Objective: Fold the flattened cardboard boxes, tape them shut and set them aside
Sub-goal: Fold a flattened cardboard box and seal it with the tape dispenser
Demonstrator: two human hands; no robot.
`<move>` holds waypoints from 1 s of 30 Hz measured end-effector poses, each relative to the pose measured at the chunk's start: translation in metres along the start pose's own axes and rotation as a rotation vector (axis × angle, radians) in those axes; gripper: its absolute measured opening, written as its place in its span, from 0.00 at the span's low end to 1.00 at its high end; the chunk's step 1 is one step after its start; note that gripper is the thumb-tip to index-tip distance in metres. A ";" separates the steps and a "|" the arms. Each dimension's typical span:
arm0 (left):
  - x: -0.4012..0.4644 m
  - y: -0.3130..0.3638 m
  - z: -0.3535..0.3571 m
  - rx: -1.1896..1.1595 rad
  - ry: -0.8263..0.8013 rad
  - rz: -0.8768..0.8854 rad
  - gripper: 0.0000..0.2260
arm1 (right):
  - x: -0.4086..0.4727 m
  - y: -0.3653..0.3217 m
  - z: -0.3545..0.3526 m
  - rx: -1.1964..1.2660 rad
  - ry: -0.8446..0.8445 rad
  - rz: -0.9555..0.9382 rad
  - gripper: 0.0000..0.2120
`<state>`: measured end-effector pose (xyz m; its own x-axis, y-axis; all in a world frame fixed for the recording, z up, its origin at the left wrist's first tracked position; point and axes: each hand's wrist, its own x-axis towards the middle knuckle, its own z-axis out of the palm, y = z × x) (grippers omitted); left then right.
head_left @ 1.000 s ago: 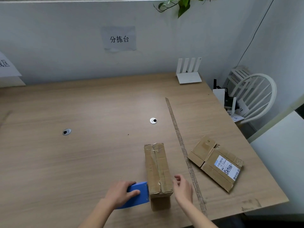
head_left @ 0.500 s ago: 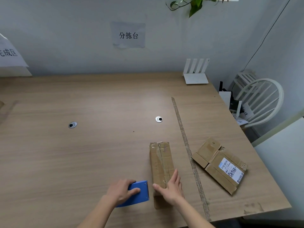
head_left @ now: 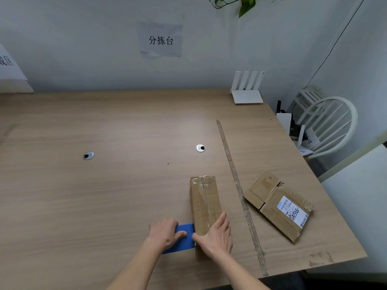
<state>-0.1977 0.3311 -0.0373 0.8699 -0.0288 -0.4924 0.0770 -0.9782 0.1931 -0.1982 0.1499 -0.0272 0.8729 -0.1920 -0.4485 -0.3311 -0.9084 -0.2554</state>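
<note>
A folded, narrow cardboard box [head_left: 204,197] stands on the wooden table [head_left: 104,195], taped along its top seam. My right hand [head_left: 215,235] lies flat on the box's near end, fingers straight, thumb toward the left. My left hand [head_left: 165,232] grips a blue tape dispenser [head_left: 184,237] that sits against the box's near left side. A flattened cardboard box [head_left: 276,204] with a white shipping label lies to the right.
A long strip of tape [head_left: 236,181] runs across the table between the two boxes. A white router [head_left: 247,91] stands at the back right corner. A white chair [head_left: 328,126] is beyond the right edge. Two cable grommets [head_left: 200,147] sit mid-table.
My right hand moved from beside the box onto its near end and now presses it flat. My left hand brought the blue dispenser closer against the box.
</note>
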 end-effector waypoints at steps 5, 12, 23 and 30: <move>-0.010 -0.008 0.007 -0.116 -0.003 -0.013 0.21 | 0.002 -0.007 0.001 0.001 0.012 0.054 0.69; -0.033 -0.070 0.029 -0.062 0.109 -0.111 0.16 | 0.016 0.023 -0.013 0.092 -0.040 -0.013 0.66; -0.021 -0.018 0.063 0.019 0.166 -0.249 0.28 | 0.016 0.037 -0.007 0.396 -0.143 -0.135 0.41; -0.006 0.060 0.039 -0.539 0.357 -0.047 0.32 | 0.030 0.051 -0.027 0.514 -0.050 -0.151 0.30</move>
<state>-0.2173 0.2644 -0.0562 0.9610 0.1726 -0.2160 0.2718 -0.7332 0.6233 -0.1791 0.0877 -0.0304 0.9104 -0.0443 -0.4114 -0.3471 -0.6229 -0.7010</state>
